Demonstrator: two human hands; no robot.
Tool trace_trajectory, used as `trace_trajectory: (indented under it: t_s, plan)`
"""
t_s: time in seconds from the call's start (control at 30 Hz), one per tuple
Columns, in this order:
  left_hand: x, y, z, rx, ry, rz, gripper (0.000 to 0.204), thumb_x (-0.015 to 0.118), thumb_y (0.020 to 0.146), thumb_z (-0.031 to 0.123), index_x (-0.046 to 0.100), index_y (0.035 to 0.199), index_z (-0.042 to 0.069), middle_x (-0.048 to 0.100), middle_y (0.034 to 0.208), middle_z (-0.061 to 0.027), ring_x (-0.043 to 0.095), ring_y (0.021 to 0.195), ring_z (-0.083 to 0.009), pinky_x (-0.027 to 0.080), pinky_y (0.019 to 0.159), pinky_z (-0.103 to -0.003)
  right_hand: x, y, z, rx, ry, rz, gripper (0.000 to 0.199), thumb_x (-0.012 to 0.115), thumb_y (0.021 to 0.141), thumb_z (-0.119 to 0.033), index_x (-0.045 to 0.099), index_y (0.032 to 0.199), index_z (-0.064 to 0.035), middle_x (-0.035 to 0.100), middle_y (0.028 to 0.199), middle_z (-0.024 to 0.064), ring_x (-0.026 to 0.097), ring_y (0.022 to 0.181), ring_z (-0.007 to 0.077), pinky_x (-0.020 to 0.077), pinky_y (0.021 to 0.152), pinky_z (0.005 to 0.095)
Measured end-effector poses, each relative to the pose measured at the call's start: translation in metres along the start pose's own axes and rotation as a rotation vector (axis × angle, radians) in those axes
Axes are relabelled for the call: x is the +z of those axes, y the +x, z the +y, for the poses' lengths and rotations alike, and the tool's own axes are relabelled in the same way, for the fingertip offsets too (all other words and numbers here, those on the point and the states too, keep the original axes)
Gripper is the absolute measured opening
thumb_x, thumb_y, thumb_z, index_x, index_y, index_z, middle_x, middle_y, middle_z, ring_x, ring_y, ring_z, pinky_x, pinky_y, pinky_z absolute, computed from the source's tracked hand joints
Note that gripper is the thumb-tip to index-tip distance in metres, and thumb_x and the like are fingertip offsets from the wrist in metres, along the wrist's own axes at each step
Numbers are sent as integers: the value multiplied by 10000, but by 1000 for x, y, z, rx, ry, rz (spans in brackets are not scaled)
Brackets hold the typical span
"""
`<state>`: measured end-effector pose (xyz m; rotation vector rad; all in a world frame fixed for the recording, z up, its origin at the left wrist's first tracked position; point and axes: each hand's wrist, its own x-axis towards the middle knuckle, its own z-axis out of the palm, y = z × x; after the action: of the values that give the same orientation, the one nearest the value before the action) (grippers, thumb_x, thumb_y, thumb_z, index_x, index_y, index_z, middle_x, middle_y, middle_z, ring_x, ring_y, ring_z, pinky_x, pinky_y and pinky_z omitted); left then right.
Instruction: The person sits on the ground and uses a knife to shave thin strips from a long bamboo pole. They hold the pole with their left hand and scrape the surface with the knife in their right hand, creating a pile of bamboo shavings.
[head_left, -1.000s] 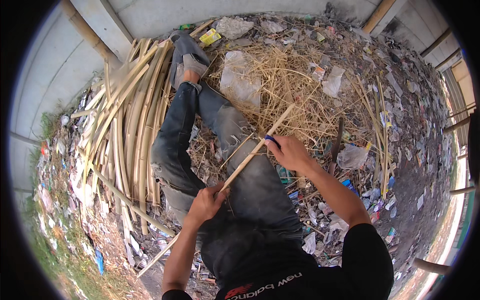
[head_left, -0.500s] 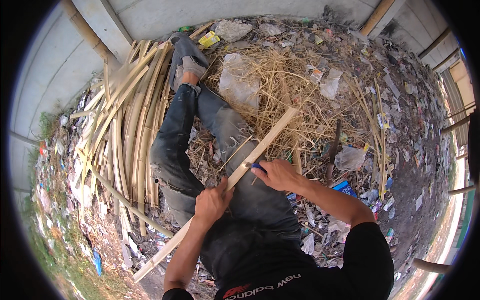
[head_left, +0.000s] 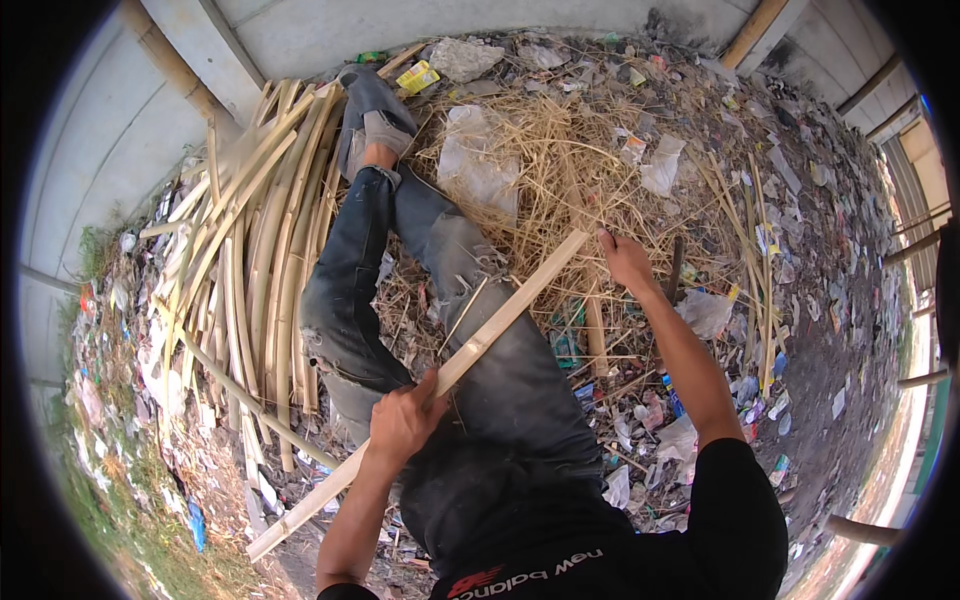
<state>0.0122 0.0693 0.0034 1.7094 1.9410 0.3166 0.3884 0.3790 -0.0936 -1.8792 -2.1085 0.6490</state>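
A long pale bamboo strip lies slanted across my lap, from the lower left up to the straw. My left hand is closed around the strip near its middle, above my thigh. My right hand is stretched out to the strip's far end, with its fingers closed on the tip. No tool shows in that hand. My legs in dark jeans stretch forward, and my feet in grey shoes rest by the wall.
A stack of split bamboo strips lies to my left along the concrete wall. A heap of dry straw lies ahead, with plastic bags and litter scattered to the right. A dark stick stands beside my right hand.
My right hand has slid out along the strip from its middle to the far end, and the small blue thing seen by its fingers earlier no longer shows. My left hand keeps its grip.
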Motion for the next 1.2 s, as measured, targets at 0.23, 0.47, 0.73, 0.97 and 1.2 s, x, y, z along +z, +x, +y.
trace_trajectory:
  t_s: [0.23, 0.47, 0.73, 0.97, 1.2]
  plan:
    - [19, -1, -9, -35, -4, 35, 534, 736, 944, 322, 620, 1423, 115, 741, 850, -208, 733, 792, -438, 578, 720, -536, 2, -80, -101, -264, 113, -99, 543, 493, 1110, -471, 690, 902, -9, 647, 691, 231, 650, 678, 450, 491, 639, 537]
    - [25, 16, 13, 1, 37, 94, 530, 733, 944, 343, 613, 1410, 121, 734, 818, -209, 738, 757, -432, 587, 687, -536, 17, -112, -124, -361, -14, -279, 574, 488, 1092, -503, 709, 910, -6, 698, 740, 249, 698, 750, 474, 535, 702, 581]
    - [36, 20, 16, 4, 63, 112, 564, 741, 927, 313, 604, 1441, 126, 731, 823, -213, 732, 759, -441, 579, 688, -541, 21, -136, -135, -498, -54, -371, 605, 490, 1084, -547, 720, 878, -26, 682, 717, 241, 695, 740, 463, 530, 698, 567]
    - [19, 21, 13, 9, 54, 101, 541, 739, 922, 335, 632, 1416, 144, 741, 839, -200, 738, 733, -428, 596, 687, -542, 26, -80, -106, -270, 10, -142, 624, 477, 1092, -549, 739, 881, -23, 695, 753, 235, 696, 771, 457, 543, 721, 545]
    - [23, -5, -18, -59, -3, 67, 560, 745, 916, 303, 627, 1435, 130, 746, 869, -200, 733, 828, -447, 581, 758, -533, -20, -50, -48, -147, 82, -64, 625, 463, 1111, -533, 684, 855, -7, 601, 653, 199, 606, 640, 440, 476, 647, 521]
